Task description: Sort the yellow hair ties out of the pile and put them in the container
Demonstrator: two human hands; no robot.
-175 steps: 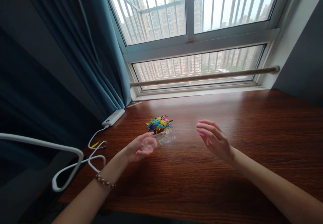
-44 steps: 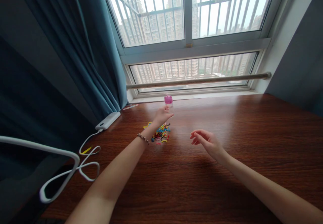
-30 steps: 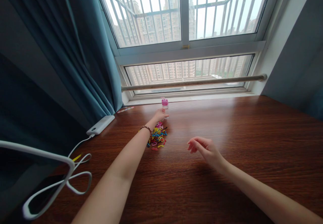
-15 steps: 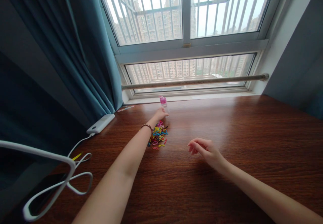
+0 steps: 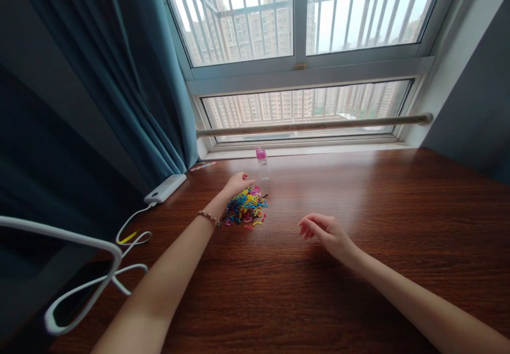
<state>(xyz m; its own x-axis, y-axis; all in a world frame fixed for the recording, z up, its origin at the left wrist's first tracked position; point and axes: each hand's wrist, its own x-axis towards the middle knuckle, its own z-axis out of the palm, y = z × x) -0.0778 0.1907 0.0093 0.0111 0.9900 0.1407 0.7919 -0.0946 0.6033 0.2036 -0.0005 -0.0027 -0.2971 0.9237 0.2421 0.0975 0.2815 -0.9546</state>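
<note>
A small clear bottle [image 5: 263, 170] with a pink lid stands upright near the back edge of the wooden table. Just left of it, apart from the bottle, is my left hand [image 5: 239, 183]. Its thumb stretches out from the loosely bent fingers, and nothing shows between them. Below and beside that hand lies a pile of small colourful rubber bands [image 5: 247, 204], with a few strays at its near side. My right hand [image 5: 321, 227] rests over the table to the right of the pile, fingers loosely curled and slightly apart, holding nothing visible.
At the left lies a white power bank [image 5: 166, 188] with a white cable [image 5: 131, 218] plugged in. A thick white looped tube [image 5: 79, 232] crosses the lower left. Blue curtains [image 5: 159, 104] hang left of the window, and a rail [image 5: 311, 127] runs across it.
My left hand has come away from the bottle, moving left, and more of the rubber band pile shows. The bottle stands where it was. My right hand has hardly moved; the view shifted slightly.
</note>
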